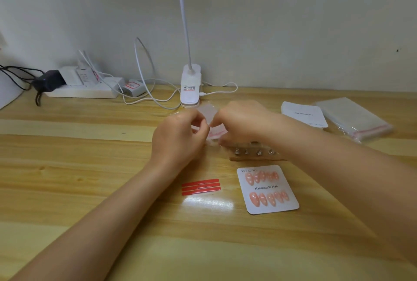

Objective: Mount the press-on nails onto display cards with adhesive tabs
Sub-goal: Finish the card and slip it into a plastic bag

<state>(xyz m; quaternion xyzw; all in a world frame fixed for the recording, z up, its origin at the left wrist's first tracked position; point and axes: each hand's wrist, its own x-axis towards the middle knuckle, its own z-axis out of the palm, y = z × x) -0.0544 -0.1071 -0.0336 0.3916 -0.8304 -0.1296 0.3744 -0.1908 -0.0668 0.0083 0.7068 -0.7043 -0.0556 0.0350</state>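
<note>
Both the left hand [180, 132] and right hand [237, 120] pinch a thin clear plastic sleeve with a red seal strip [213, 133] above the wooden tabletop [90, 168]. It looks light, floppy and slippery, best gripped at its edges. The white card of pink press-on nails [267, 189] lies nearby.

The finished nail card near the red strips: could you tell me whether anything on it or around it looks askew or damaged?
Nothing stands out. The nail card lies flat on the table, slightly rotated, with two full rows of pink nails. The red adhesive strips lie side by side to its left, apart from it.
</note>
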